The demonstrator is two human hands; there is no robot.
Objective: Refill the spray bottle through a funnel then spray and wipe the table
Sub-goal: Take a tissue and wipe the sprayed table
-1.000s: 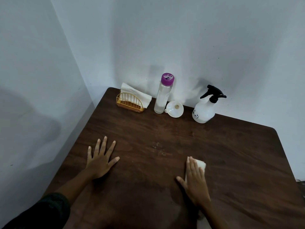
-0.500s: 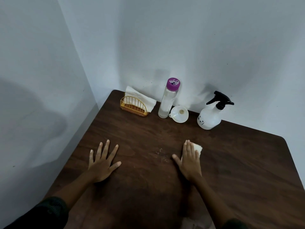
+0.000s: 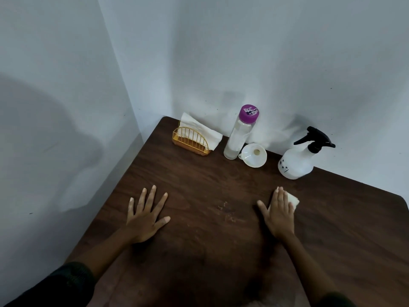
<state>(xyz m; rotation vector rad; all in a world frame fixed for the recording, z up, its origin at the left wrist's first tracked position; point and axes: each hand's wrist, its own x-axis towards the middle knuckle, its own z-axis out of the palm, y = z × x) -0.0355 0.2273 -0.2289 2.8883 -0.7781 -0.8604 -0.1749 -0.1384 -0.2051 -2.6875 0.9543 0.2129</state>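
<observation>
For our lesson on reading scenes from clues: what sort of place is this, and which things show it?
Probably a plain corner of a home or eatery: a dark wooden table sits against bare white walls, with a napkin holder and a spray bottle along its far edge.

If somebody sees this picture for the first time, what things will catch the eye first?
Two hands lie flat on the dark table: the left hand empty, the right hand pressing a white tissue. Along the far edge stand a white spray bottle with a black trigger and a clear bottle with a purple cap.
</observation>
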